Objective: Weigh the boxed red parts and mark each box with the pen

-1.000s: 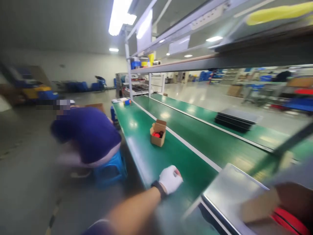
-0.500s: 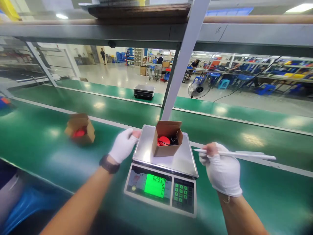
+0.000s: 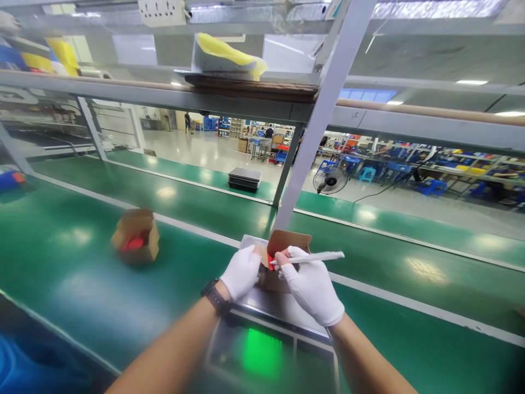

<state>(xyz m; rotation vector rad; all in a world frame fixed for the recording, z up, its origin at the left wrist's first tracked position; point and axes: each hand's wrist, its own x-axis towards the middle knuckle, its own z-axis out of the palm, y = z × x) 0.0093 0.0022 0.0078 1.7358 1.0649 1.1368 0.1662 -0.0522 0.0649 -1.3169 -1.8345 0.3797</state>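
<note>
A small open cardboard box (image 3: 289,241) stands on the metal plate of a digital scale (image 3: 283,311), its back flap upright. My left hand (image 3: 241,272), in a white glove with bare fingertips, is closed at the box's left side flap. In my right hand (image 3: 314,287), gloved the same way, is a slim white pen (image 3: 326,256), its tip pointing left over the box opening. The right fingers hide much of the box's contents; only a bit of a red item (image 3: 270,262) shows. Below my hands the scale's green display glows, its digits blurred.
Another open cardboard box (image 3: 137,238) with a red item inside sits on the green belt (image 3: 192,262) to the left. A white post (image 3: 305,137) rises just behind the scale. A second scale (image 3: 245,179) stands farther back. A shelf beam (image 3: 229,101) crosses overhead.
Both hands have moved inward to the box on the scale. My right hand has carried the pen left, over the opening. The view has tilted up.
</note>
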